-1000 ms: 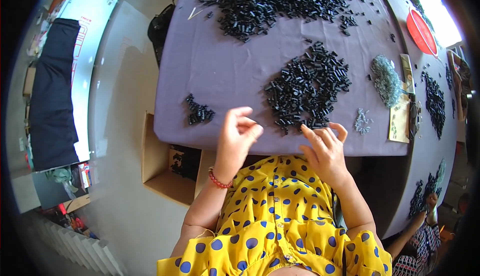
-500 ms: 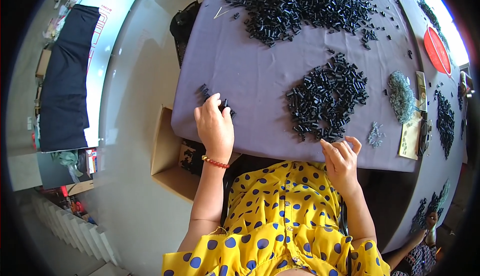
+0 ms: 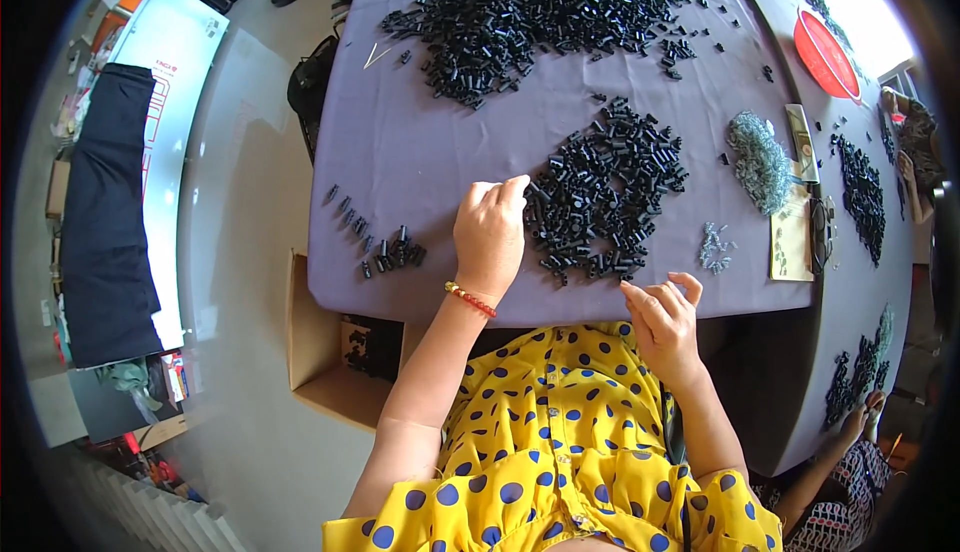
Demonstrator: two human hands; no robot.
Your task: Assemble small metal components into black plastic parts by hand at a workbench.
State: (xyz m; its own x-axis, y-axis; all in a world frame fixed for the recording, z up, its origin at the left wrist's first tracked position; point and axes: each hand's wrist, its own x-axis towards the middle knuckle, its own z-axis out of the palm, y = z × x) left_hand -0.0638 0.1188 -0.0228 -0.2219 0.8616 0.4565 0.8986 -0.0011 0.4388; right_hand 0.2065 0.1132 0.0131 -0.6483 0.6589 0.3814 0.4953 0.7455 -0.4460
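Small black cylindrical plastic parts lie in a middle pile (image 3: 610, 187) on the cloth-covered table. My left hand (image 3: 490, 237), a red bead bracelet (image 3: 470, 300) at its wrist, reaches the pile's left edge. Its fingers are curled together, and what they hold, if anything, is hidden. At the pile's near edge, by the table's front, my right hand (image 3: 665, 322) has thumb and forefinger pinched together; a tiny dark thing shows at the tips, too small to name. Left of my left hand are a small cluster of black parts (image 3: 398, 252) and a short slanting row of parts (image 3: 348, 214).
Farther back lies a large heap of black parts (image 3: 540, 12). To the right are a clump of thin clear pieces (image 3: 760, 164), a smaller scatter (image 3: 715, 249), a yellow card (image 3: 791, 237), glasses (image 3: 822, 234) and a red basket (image 3: 827, 55). A cardboard box (image 3: 335, 397) stands below the table's left corner.
My left hand has moved right, from the small cluster at the table's left to the middle pile, uncovering the cluster. My right hand keeps its pinch near the pile. The whole view has shifted slightly.
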